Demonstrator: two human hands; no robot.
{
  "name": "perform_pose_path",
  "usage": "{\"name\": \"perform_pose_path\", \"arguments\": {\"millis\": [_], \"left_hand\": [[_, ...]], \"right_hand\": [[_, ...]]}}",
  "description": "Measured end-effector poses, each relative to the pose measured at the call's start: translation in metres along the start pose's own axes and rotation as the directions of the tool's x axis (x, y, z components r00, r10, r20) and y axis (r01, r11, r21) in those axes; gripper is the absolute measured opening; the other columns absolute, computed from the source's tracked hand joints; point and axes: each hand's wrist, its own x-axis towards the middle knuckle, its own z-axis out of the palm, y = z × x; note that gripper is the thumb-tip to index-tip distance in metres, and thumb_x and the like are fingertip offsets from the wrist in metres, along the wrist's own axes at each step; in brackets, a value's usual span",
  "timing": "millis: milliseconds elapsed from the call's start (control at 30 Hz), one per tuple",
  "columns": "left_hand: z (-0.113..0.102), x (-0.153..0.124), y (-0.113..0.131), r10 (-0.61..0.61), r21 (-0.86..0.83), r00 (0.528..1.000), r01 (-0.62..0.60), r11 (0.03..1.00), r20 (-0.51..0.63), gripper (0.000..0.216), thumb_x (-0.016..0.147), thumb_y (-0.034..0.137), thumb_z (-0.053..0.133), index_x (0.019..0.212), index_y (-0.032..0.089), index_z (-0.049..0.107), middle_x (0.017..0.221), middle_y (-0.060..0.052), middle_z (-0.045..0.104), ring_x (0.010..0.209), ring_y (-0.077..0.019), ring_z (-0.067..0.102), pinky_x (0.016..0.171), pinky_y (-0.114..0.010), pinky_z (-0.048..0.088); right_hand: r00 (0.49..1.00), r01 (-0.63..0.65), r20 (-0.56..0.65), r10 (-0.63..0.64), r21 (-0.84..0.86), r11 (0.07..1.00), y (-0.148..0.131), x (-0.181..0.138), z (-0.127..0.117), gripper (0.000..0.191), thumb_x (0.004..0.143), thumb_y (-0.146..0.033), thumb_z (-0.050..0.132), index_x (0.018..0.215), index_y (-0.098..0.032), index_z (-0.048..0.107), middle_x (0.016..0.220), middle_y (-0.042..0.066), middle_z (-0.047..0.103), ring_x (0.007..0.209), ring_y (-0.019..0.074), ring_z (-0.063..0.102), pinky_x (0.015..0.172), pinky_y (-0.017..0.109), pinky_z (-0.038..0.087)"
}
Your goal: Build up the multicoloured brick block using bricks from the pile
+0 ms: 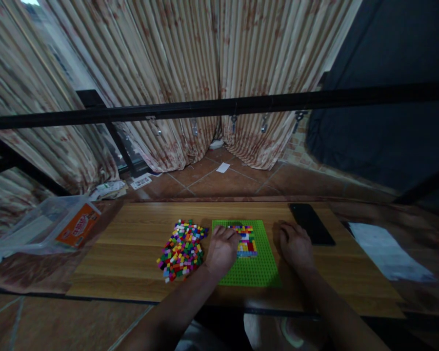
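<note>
On the wooden table lies a green studded baseplate [250, 274] carrying a block of small multicoloured building bricks [250, 245] in its upper middle. My left hand [222, 247] reaches over the plate's left part, fingers bent and closed at the left side of those bricks. Whatever its fingertips hold, if anything, is hidden. To the left of that hand spreads a heap of loose bricks [183, 251] in many colours. My right hand [296, 243] rests on the table just right of the plate, its fingers curled in; their inner side cannot be seen.
A black tablet or large phone [312, 224] lies beyond my right hand. Right of the table [124, 248] is a white sheet [391, 251]. At far left stands a clear plastic box [40, 229] with an orange label. A dark metal bar [205, 108] crosses before the curtains [175, 58].
</note>
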Motion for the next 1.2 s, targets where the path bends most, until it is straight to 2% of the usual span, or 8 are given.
{"name": "perform_pose_path", "arguments": {"millis": [467,700,833,967,1033,1067,1133,1200], "left_hand": [[0.002,-0.001,0.005,-0.012,0.038,0.997,0.009,0.999,0.077,0.018,0.089,0.013,0.052,0.08,0.018,0.066,0.084,-0.005,0.066,0.083,-0.0194,0.056,0.082,-0.035,0.046],[-0.018,-0.011,0.005,-0.069,-0.01,0.997,0.069,0.998,0.027,0.021,0.09,0.014,0.051,0.099,0.021,0.069,0.087,-0.003,0.07,0.085,-0.019,0.06,0.085,-0.036,0.048],[-0.049,-0.027,-0.037,-0.267,0.01,0.962,0.268,0.963,-0.053,0.025,0.091,0.016,0.048,0.103,0.024,0.068,0.093,-0.004,0.071,0.09,-0.0189,0.063,0.086,-0.035,0.051],[-0.087,-0.051,-0.115,-0.504,0.089,0.851,0.519,0.85,-0.148,0.027,0.092,0.019,0.043,0.107,0.017,0.065,0.105,-0.011,0.069,0.098,-0.0224,0.064,0.089,-0.037,0.051],[-0.1,-0.065,-0.152,-0.589,0.134,0.792,0.609,0.782,-0.161,0.028,0.09,0.021,0.044,0.11,0.016,0.063,0.109,-0.011,0.068,0.099,-0.0234,0.064,0.09,-0.037,0.051],[-0.104,-0.071,-0.166,-0.619,0.157,0.769,0.639,0.753,-0.158,0.029,0.089,0.022,0.045,0.111,0.016,0.063,0.11,-0.012,0.067,0.1,-0.0242,0.064,0.09,-0.037,0.05],[-0.107,-0.081,-0.187,-0.649,0.197,0.75,0.66,0.725,-0.125,0.029,0.087,0.021,0.046,0.11,0.014,0.063,0.111,-0.014,0.066,0.103,-0.0258,0.062,0.092,-0.038,0.049],[-0.104,-0.086,-0.2,-0.649,0.227,0.758,0.646,0.729,-0.074,0.028,0.086,0.02,0.048,0.108,0.015,0.064,0.112,-0.014,0.066,0.107,-0.0261,0.06,0.095,-0.039,0.047]], "right_hand": [[1.0,0.009,-0.007,-0.009,-0.018,1.0,0.005,-0.002,0.006,0.03,0.089,-0.029,0.043,0.098,-0.016,0.069,0.107,0.012,0.066,0.091,0.0252,0.057,0.083,0.039,0.046],[0.998,0.041,-0.04,-0.039,0.054,0.998,0.009,-0.001,0.009,0.029,0.088,-0.029,0.043,0.096,-0.016,0.068,0.104,0.013,0.066,0.093,0.0255,0.058,0.085,0.041,0.046],[0.999,0.033,-0.042,-0.028,0.14,0.99,0.012,0.001,0.011,0.03,0.086,-0.033,0.044,0.093,-0.016,0.068,0.102,0.013,0.067,0.098,0.0262,0.059,0.088,0.042,0.046],[1.0,0.008,0.009,-0.01,0.188,0.982,0.017,0.004,0.001,0.032,0.083,-0.039,0.045,0.088,-0.018,0.069,0.101,0.013,0.068,0.096,0.0276,0.062,0.085,0.043,0.049],[0.99,-0.111,0.109,0.087,0.243,0.964,0.014,0.005,-0.014,0.033,0.082,-0.044,0.048,0.086,-0.02,0.07,0.096,0.012,0.07,0.087,0.0277,0.065,0.077,0.042,0.051],[0.979,-0.171,0.148,0.137,0.251,0.953,0.009,0.005,-0.024,0.034,0.083,-0.046,0.048,0.089,-0.021,0.071,0.093,0.012,0.071,0.082,0.0275,0.066,0.072,0.041,0.052],[0.968,-0.251,0.071,0.24,0.277,0.928,-0.01,0.001,-0.046,0.035,0.084,-0.048,0.049,0.091,-0.021,0.07,0.093,0.014,0.071,0.079,0.0282,0.067,0.069,0.04,0.052],[0.979,-0.194,0.017,0.202,0.371,0.908,-0.043,-0.006,-0.068,0.034,0.087,-0.048,0.049,0.094,-0.021,0.069,0.1,0.014,0.07,0.087,0.0278,0.067,0.073,0.039,0.053]]}}
